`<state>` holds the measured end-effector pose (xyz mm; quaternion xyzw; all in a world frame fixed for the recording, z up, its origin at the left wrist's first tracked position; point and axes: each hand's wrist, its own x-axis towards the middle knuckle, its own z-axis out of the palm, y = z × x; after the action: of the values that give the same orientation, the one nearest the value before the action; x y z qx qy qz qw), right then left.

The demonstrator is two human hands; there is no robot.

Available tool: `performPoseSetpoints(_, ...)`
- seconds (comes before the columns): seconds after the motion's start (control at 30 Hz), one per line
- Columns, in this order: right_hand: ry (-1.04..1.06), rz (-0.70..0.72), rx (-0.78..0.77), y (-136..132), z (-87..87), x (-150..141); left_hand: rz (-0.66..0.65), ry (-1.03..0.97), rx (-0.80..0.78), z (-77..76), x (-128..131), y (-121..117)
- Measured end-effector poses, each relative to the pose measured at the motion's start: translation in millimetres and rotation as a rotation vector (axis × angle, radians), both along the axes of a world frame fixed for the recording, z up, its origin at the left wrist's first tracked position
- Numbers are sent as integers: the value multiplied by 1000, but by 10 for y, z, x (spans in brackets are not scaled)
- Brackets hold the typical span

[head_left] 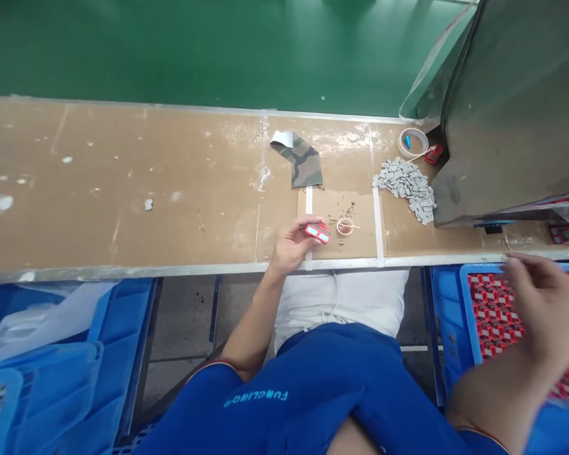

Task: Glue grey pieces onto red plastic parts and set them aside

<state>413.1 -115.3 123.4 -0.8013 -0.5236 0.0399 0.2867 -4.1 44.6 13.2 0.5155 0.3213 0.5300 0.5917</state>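
Note:
My left hand (289, 248) is at the front edge of the bench, thumb and fingers closed on a small red toy car body (317, 232) with pale window-like patches. Just right of the car stands a small cup (345, 227) of reddish-brown stuff with a thin stick in it. Dark crumbs and a tiny metal piece lie around the cup. My right hand (545, 303) hovers at the right, over a blue crate (464, 297) filled with rows of red toy car parts (495, 316). It is blurred, and I cannot make out whether its fingers hold anything.
A heap of grey pieces (408, 186) lies beside a tape roll (412, 143) and another red part (434, 153). A camouflage cloth piece (306, 161) rests behind the cup. A large dark metal box (512, 114) bounds the right. Blue crates (66, 385) stand at lower left.

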Motion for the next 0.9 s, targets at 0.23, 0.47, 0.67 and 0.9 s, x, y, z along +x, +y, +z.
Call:
performPoseSetpoints(0.23, 617, 454, 89, 1097, -731, -1790, 76, 255, 132, -58, -71, -167)
performPoseSetpoints(0.47, 526, 484, 253, 1337, -874, -1952, 5, 146, -47, -31, -109, -289)
performPoseSetpoints(0.67, 420, 555, 515, 1403, -867, -1990, -19, 246, -53, 1, -120, -263)
performPoseSetpoints(0.9, 803, 250, 451, 1280, -1008, -2030, -55, 313, -5, 20, -140, -261)
